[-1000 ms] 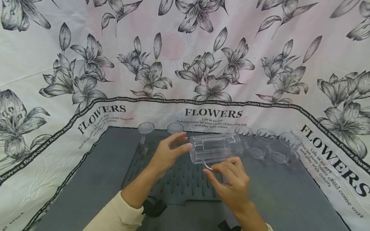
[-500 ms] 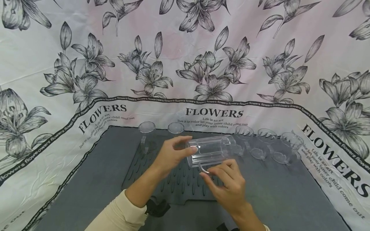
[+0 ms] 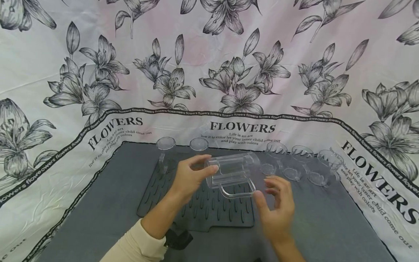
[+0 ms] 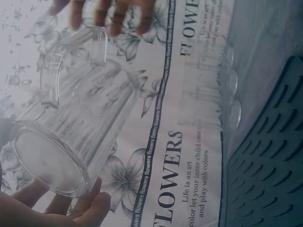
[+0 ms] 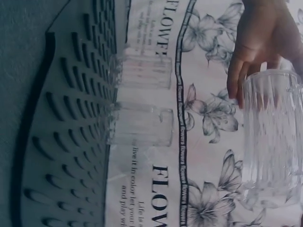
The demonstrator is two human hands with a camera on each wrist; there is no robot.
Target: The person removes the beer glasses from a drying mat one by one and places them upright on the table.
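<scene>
A clear ribbed mug [image 3: 230, 169] is held in the air, lying nearly sideways. My left hand [image 3: 190, 178] grips its base end, thumb along the near side and fingers behind. The handle [image 3: 239, 195] hangs toward me. Just right of the handle is my right hand [image 3: 278, 209], its fingers loosely bent around nothing; whether the thumb tip still brushes the handle I cannot tell. In the left wrist view the right hand's fingers [image 4: 102, 16] appear beyond the handle. Seen from the right wrist, the left hand [image 5: 262, 40] clasps one end of the mug [image 5: 270, 137].
Below the hands lies a dark ridged drying mat [image 3: 196, 218] on a grey tabletop [image 3: 327, 225]. Two clear mugs, one [image 3: 166, 143] left of the other [image 3: 199, 144], stand at its back. Three more [image 3: 276, 149] line the back right. Flower-printed cloth [image 3: 242, 91] surrounds the table.
My left hand has closed on the mug's base end, and the mug has shifted left. My right hand has let go of the handle and moved right, its fingers spreading.
</scene>
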